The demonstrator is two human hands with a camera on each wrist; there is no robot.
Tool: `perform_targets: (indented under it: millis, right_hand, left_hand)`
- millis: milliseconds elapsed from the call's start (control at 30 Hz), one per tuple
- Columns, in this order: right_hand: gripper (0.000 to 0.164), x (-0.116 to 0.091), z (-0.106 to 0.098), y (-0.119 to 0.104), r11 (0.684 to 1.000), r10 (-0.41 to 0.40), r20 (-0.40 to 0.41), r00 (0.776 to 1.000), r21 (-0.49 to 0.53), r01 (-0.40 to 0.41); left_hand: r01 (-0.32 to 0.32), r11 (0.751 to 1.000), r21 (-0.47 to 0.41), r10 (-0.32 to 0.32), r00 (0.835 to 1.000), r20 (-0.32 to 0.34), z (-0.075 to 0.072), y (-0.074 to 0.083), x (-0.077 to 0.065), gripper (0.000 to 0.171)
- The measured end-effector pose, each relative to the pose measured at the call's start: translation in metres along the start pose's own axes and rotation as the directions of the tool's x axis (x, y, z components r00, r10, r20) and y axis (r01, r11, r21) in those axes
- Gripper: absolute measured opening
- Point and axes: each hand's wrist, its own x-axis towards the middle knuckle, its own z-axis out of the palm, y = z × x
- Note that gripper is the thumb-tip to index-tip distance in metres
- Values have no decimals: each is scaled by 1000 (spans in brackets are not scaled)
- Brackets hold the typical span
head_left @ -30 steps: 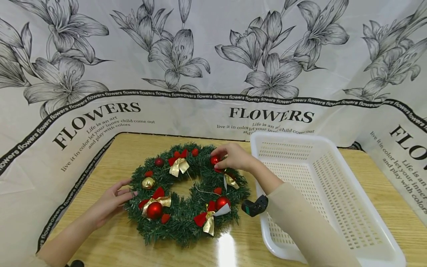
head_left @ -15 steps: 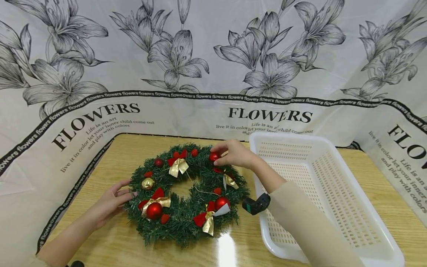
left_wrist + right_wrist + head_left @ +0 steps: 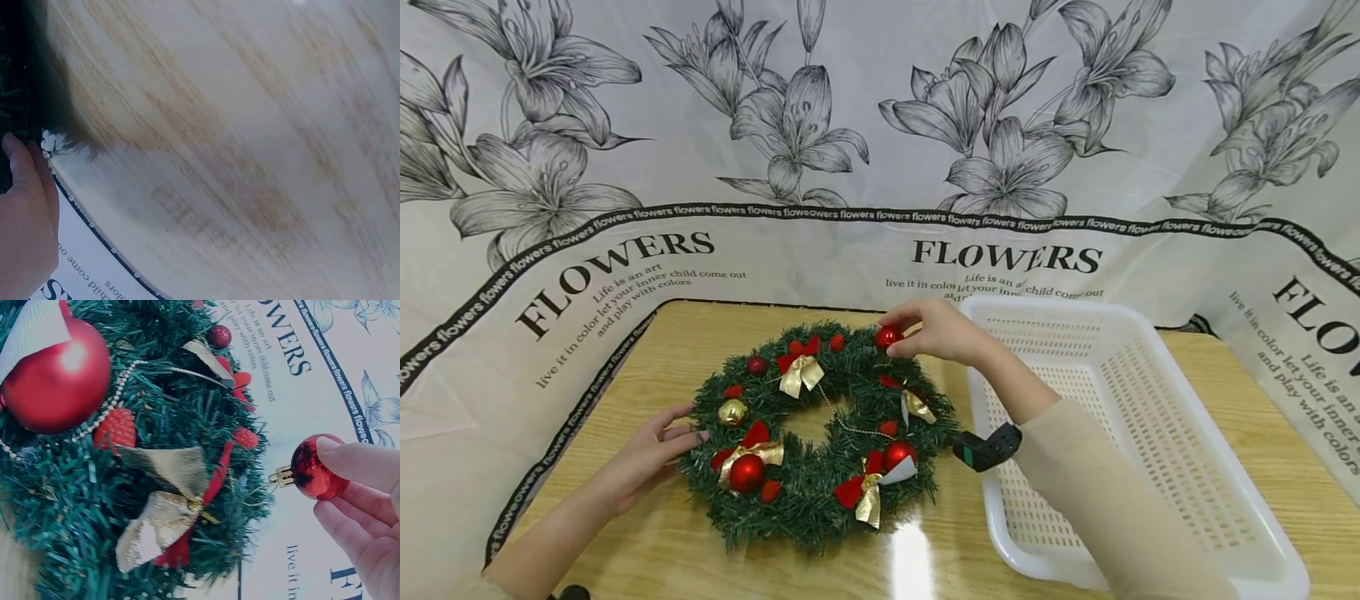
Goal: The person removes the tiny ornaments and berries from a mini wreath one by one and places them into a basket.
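A green wreath point(image 3: 808, 521) with red and gold bows, shiny balls and red berries lies on the wooden table. My right hand point(image 3: 943, 332) pinches a small shiny red Christmas ball point(image 3: 315, 475) by its round side, over the wreath's far right edge. The ball's gold cap points at the greenery, and a thin string loop point(image 3: 256, 503) runs from the cap to the needles. At the wreath's left side, my left hand point(image 3: 651, 454) touches the outer edge with extended fingers point(image 3: 25, 169); their tips are partly lost in dark needles in the left wrist view.
To the right stands a white plastic basket point(image 3: 1187, 392) with slotted walls, below the right forearm. A black wrist device point(image 3: 988, 447) sits by the right sleeve. Flower-printed cloth point(image 3: 820, 250) hangs behind the table and along its sides.
My right hand has lifted the small red ball up and away from the wreath, toward the back. The left hand and the wreath stay put.
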Motion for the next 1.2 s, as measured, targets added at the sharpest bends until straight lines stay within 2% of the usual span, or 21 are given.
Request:
perform_targets:
  millis: [300, 667, 800, 1200]
  right_hand:
    - [45, -1, -22, -10, 999, 12, -19, 1000, 53, -11]
    - [45, -9, -54, -19, 1000, 29, -96, 995, 11, -28]
    - [44, -14, -61, -19, 999, 39, -136, 990, 25, -36]
    - [43, -35, -78, -13, 995, 95, -180, 979, 26, -91]
  left_hand:
    - [-6, 1000, 18, 6, 1000, -3, -1, 0, 1, 73]
    - [-2, 1000, 18, 2, 1000, -6, 0, -1, 1, 74]
    - [-2, 1000, 19, 2, 1000, -3, 0, 0, 0, 74]
    - [0, 1000, 12, 0, 1000, -10, -1, -1, 0, 74]
